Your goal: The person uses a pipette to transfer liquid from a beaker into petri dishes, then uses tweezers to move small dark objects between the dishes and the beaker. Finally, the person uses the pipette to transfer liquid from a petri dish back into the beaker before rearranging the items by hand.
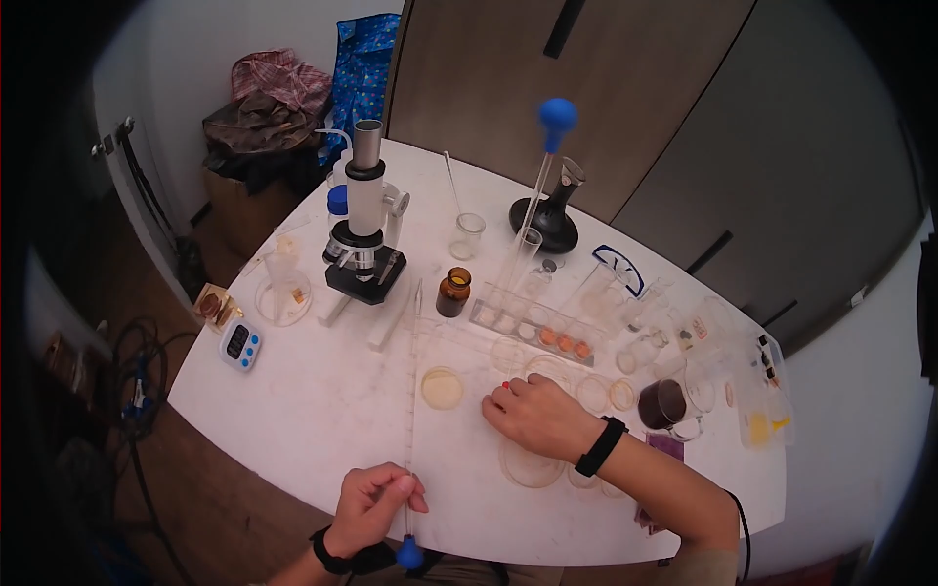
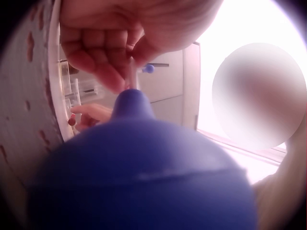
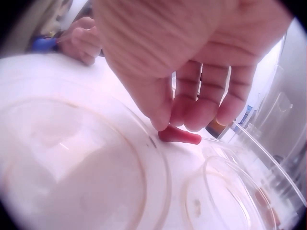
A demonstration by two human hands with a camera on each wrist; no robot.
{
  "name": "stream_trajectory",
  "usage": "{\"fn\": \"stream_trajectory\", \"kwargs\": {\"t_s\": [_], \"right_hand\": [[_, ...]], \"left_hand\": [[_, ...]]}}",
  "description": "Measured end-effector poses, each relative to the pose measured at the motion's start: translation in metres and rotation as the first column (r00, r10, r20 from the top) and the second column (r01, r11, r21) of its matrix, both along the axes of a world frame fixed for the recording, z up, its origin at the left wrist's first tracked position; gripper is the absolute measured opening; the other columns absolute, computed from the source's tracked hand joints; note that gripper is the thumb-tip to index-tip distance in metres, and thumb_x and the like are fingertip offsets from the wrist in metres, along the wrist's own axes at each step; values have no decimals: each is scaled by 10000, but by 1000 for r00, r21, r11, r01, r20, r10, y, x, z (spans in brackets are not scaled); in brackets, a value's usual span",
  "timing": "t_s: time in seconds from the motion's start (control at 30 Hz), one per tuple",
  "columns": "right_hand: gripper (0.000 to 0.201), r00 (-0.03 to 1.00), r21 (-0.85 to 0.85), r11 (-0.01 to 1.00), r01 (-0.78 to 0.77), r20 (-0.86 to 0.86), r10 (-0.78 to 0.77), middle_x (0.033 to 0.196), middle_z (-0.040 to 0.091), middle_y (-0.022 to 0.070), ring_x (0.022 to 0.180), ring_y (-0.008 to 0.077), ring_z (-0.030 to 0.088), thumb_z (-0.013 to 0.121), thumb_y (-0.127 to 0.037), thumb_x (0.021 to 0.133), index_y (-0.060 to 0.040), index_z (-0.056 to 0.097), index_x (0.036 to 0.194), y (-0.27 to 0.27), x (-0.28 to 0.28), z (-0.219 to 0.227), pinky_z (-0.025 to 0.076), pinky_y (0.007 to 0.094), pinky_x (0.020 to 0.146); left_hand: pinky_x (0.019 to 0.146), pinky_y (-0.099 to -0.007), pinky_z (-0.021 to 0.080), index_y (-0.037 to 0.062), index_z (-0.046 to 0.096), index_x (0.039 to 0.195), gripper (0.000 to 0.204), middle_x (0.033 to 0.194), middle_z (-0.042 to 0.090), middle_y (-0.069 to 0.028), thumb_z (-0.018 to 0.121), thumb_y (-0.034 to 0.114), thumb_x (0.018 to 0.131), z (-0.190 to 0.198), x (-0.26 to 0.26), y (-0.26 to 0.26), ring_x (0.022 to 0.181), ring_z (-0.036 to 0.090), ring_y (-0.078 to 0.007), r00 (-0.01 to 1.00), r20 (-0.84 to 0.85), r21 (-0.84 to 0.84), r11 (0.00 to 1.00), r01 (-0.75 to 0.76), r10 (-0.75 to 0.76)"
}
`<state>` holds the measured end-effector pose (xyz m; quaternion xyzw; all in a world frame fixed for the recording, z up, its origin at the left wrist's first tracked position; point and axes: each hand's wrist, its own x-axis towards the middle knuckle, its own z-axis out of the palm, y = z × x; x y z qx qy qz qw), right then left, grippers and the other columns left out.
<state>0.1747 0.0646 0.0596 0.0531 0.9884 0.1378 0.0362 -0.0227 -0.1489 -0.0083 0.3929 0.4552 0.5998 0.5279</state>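
My left hand (image 1: 376,503), at the front edge, pinches a long graduated glass pipette (image 1: 409,420) just above its blue bulb (image 1: 409,554). In the left wrist view that bulb (image 2: 144,172) fills the foreground below the left hand (image 2: 144,24). My right hand (image 1: 542,415) is low over the table, beside a round dish of pale yellow content (image 1: 443,388). Between its thumb and fingertips, the right hand (image 3: 187,52) pinches a small red piece (image 3: 180,134), which lies close to the tabletop. Large clear round dishes (image 3: 72,153) lie beside it.
A microscope (image 1: 365,210), an amber bottle (image 1: 453,292) and a rack with orange-filled wells (image 1: 532,330) stand behind the hands. A second blue-bulbed pipette (image 1: 557,114) rises from a glass cylinder. A dark-filled mug (image 1: 662,403) is at right, a timer (image 1: 240,345) at left.
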Motion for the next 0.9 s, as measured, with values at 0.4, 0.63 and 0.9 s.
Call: {"fn": "stream_trajectory", "kwargs": {"t_s": [0.4, 0.63, 0.9], "right_hand": [[246, 999, 26, 999, 37, -14, -36, 839, 594, 44, 770, 197, 621, 595, -127, 791, -25, 613, 1015, 4, -1, 3, 492, 323, 667], [285, 957, -40, 985, 168, -233, -172, 818, 576, 33, 742, 186, 599, 641, -76, 748, -45, 644, 1032, -10, 34, 22, 484, 313, 616], [249, 961, -60, 983, 176, -207, -185, 820, 558, 42, 762, 200, 593, 626, -75, 761, -46, 627, 1008, 8, 53, 16, 495, 333, 663]], "left_hand": [[717, -264, 515, -59, 651, 897, 224, 774, 691, -96, 525, 92, 1006, -2, -1, 0, 739, 637, -128, 1000, 10, 1, 1000, 6, -6], [708, -274, 520, -63, 651, 891, 225, 778, 689, -103, 529, 88, 1006, -1, 0, 1, 722, 654, -144, 1000, 29, 10, 1000, -1, 1], [692, -271, 506, -55, 649, 880, 218, 773, 673, -90, 523, 72, 1005, 1, 1, 3, 714, 655, -145, 1000, 19, 11, 1000, -3, 3]]}}
